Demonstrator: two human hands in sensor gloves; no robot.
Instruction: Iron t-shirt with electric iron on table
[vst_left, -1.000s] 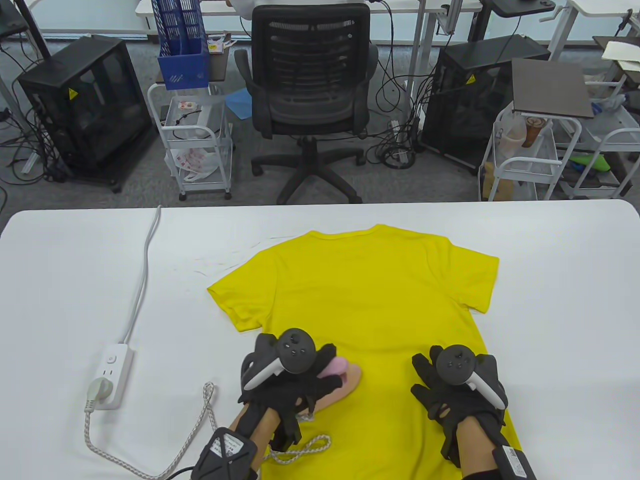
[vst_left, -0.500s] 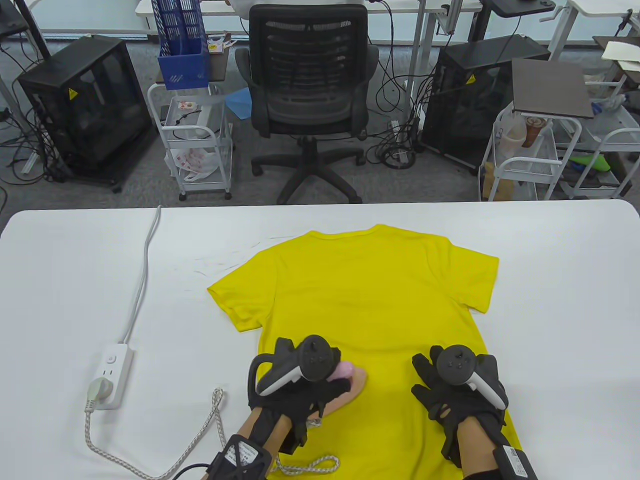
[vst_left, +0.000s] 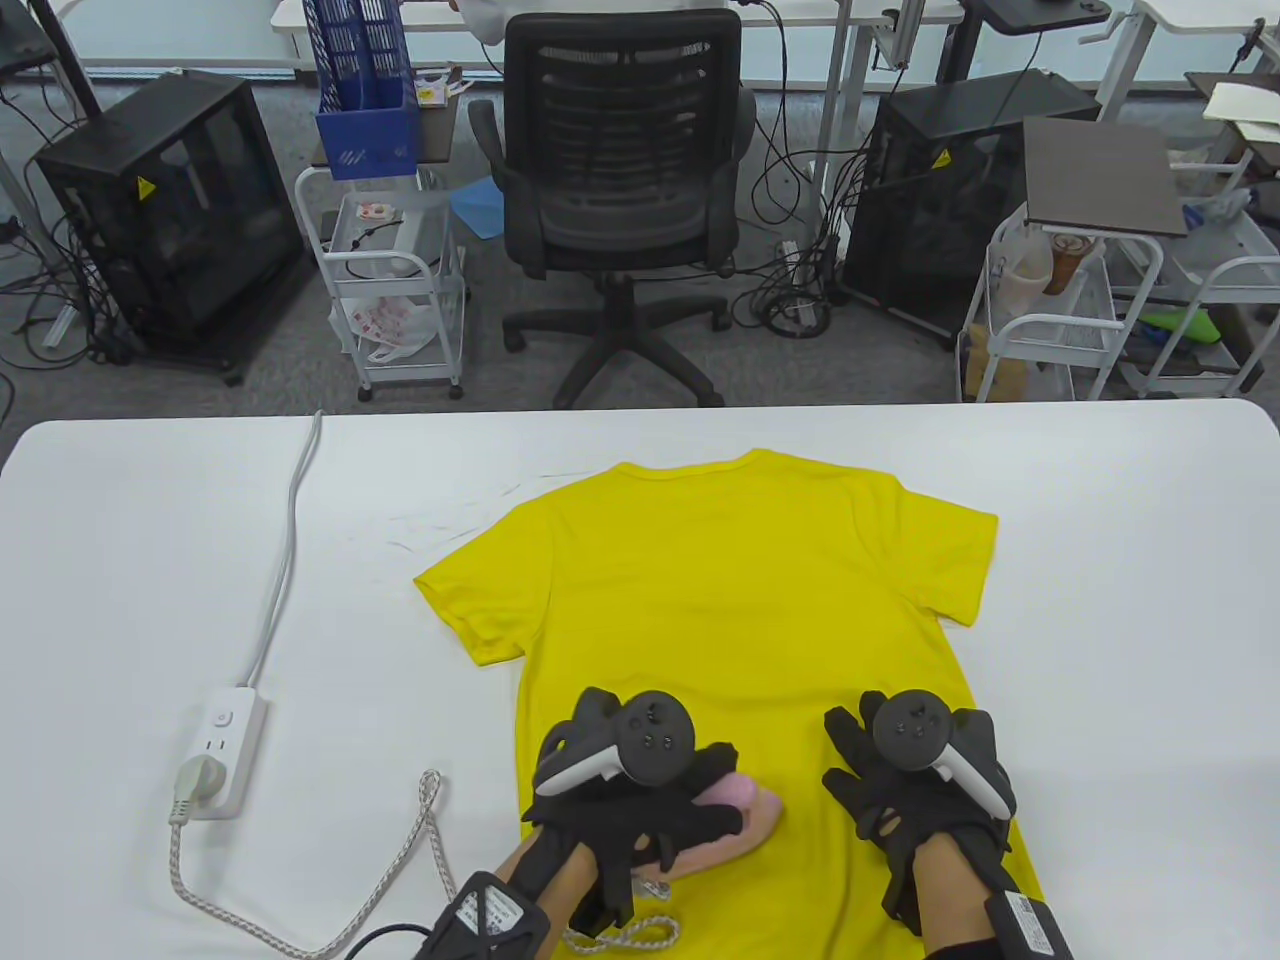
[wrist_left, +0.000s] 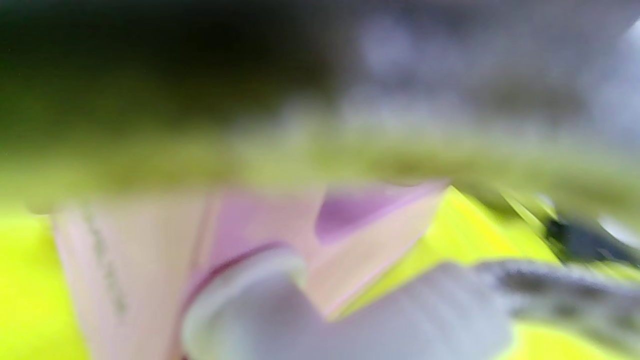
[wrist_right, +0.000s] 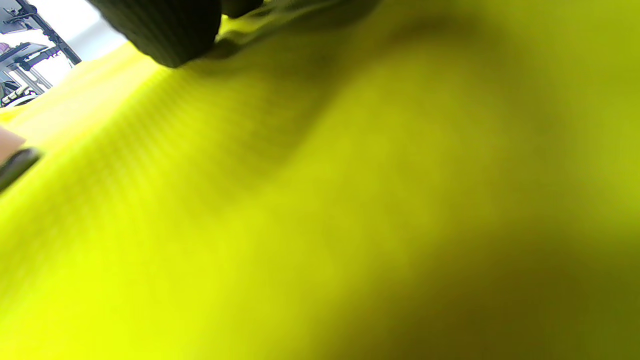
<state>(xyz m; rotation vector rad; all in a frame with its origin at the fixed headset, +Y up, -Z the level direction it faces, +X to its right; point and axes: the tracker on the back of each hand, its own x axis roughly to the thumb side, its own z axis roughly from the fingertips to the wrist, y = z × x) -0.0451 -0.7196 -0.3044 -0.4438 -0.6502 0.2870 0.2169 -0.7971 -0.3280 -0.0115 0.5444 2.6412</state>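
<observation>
While left hand (vst_left: 640, 810) grips iron (vst_left: 735, 825) on t-shirt (vst_left: 740, 600), right hand (vst_left: 905, 790) presses spread flat.

yellow t-shirt (vst_left: 740, 590) flat on table, pink iron (vst_left: 735, 825) on hem

We see a big white table (vst_left: 1100, 560). A yellow t-shirt (vst_left: 740, 600) lies flat on it, near the middle. On the left lies a white power strip (vst_left: 222, 750) with a white cord (vst_left: 280, 570). A braided cable (vst_left: 300, 935) curls beside it.
</observation>
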